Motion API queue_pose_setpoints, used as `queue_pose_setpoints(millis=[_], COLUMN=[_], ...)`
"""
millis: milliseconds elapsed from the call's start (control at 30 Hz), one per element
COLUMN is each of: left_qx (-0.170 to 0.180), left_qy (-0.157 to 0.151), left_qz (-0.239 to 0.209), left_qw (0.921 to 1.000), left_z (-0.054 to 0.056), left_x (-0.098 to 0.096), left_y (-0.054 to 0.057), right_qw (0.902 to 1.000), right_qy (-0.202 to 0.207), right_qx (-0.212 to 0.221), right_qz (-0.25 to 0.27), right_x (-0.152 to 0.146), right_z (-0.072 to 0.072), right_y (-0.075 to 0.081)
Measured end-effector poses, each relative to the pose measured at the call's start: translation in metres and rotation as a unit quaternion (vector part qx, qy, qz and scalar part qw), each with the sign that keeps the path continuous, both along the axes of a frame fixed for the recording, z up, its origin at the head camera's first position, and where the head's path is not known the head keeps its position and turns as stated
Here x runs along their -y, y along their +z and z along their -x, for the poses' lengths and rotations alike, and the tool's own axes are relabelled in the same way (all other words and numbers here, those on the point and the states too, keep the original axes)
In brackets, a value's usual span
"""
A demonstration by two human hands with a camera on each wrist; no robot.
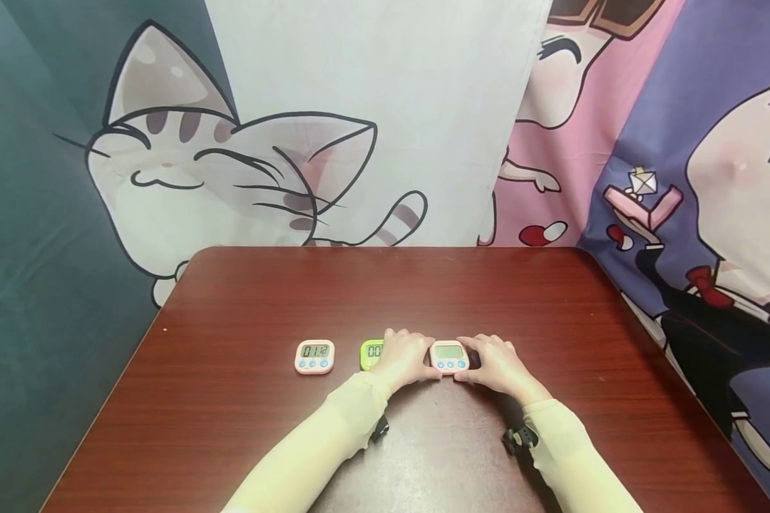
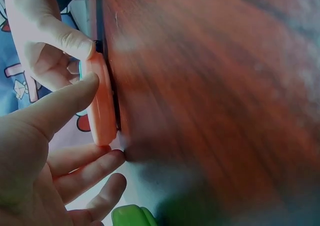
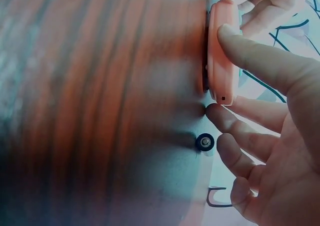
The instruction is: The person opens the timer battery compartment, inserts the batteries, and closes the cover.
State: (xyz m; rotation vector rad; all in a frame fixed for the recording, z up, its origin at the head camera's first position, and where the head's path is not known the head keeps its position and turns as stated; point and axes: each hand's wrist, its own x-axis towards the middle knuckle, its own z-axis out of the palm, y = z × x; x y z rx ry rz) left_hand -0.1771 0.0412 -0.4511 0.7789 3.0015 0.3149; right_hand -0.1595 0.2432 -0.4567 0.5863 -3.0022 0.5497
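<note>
Between both hands, a pink digital timer [image 1: 449, 358] with a blank display and blue buttons faces up, low at the table. My left hand [image 1: 406, 360] holds its left side, thumb at the near edge and fingertips around the far corner. The right hand [image 1: 497, 365] grips the opposite side in the same way. In the right wrist view the timer's pink edge [image 3: 223, 60] lies between thumb and fingers. A battery [image 3: 205, 142], seen end-on, lies by the right fingertips. Left of the left hand is a green timer [image 1: 370, 352], partly covered by that hand.
Farther left on the brown wooden table [image 1: 244, 427] lies another pink timer [image 1: 314, 357], its display lit with digits. A cartoon-printed curtain [image 1: 385, 71] hangs behind the table and along its sides.
</note>
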Motion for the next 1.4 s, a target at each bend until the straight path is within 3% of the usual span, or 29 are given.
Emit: queue_pose_setpoints(millis=[300, 533, 633, 800, 1033, 1400], left_qx=[0.005, 0.034, 0.04, 0.025, 0.011, -0.039], left_qy=[0.006, 0.018, 0.021, 0.022, 0.029, 0.012], left_qz=[-0.02, -0.128, -0.15, -0.16, -0.16, -0.169], left_qw=[0.9998, 0.9911, 0.9876, 0.9866, 0.9865, 0.9847], left_z=[0.0, -0.002, -0.002, -0.003, -0.005, -0.007], left_x=[0.002, 0.005, 0.006, 0.007, 0.011, 0.016], left_y=[0.0, 0.005, 0.006, 0.006, 0.009, 0.013], right_qw=[0.9993, 0.998, 0.998, 0.9978, 0.9937, 0.9916], right_qy=[-0.017, -0.007, -0.002, 0.0, 0.019, 0.021], right_qx=[0.025, 0.017, 0.019, 0.023, 0.029, -0.006], right_qz=[0.021, 0.06, 0.061, 0.062, 0.106, 0.128], right_x=[0.003, 0.007, 0.01, 0.013, 0.017, 0.024], right_z=[0.002, 0.0, -0.001, 0.0, 0.0, -0.002], right_y=[0.0, 0.002, 0.002, 0.002, 0.002, 0.004])
